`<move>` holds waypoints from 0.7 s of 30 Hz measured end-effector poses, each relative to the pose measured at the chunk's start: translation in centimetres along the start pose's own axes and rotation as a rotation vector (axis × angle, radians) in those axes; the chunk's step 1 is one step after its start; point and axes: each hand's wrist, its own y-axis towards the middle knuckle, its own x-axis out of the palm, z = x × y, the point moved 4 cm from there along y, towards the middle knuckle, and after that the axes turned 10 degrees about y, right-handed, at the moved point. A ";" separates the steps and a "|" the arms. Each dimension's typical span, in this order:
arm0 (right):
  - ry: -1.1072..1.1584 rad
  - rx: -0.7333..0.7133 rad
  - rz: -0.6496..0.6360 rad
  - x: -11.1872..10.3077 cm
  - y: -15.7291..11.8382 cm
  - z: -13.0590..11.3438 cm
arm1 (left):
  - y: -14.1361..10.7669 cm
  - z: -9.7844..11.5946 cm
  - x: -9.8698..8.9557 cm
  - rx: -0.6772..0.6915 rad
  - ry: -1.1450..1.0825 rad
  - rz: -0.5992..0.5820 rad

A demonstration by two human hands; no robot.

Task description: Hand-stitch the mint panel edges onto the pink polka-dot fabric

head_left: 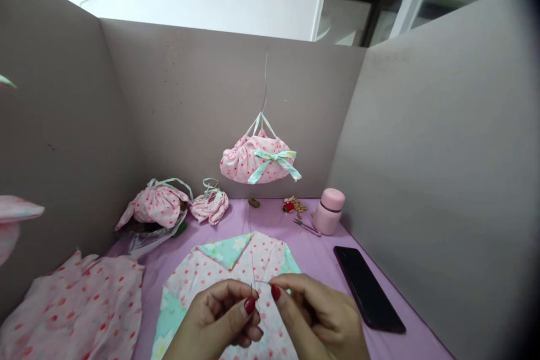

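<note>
My left hand (pixel 228 315) is closed in a pinch, with a thin sewing needle (pixel 252 288) standing upright above its thumb and forefinger. Close by on the right, my right hand (pixel 320 312) pinches a thread (pixel 262 282) whose short end points toward the needle. Whether the thread passes through the eye is too small to tell. Beneath both hands lies a pink dotted cloth (pixel 189 278) with mint-green floral corners, one of them folded over at the top. A fine strand runs up across the cloth toward a dark olive spool (pixel 253 202).
Small snips (pixel 307 227), a red spool (pixel 288 208) and a pink flask (pixel 329 211) stand at the back right. A black phone (pixel 368 288) lies on the right. Dotted fabric (pixel 80 306) and gathered bags (pixel 158 205) sit left. One finished-looking bag (pixel 259 163) hangs ahead.
</note>
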 end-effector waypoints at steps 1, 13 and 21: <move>0.016 0.014 -0.007 0.5 0.1 0.3 | -0.1 0.1 -0.1 0.001 -0.002 0.009; 0.017 -0.058 -0.074 1.5 -0.3 0.3 | -0.1 -0.3 -0.9 0.015 0.047 -0.019; 0.039 -0.076 -0.065 1.6 -0.1 0.0 | 0.0 -0.5 -0.8 0.035 0.055 -0.045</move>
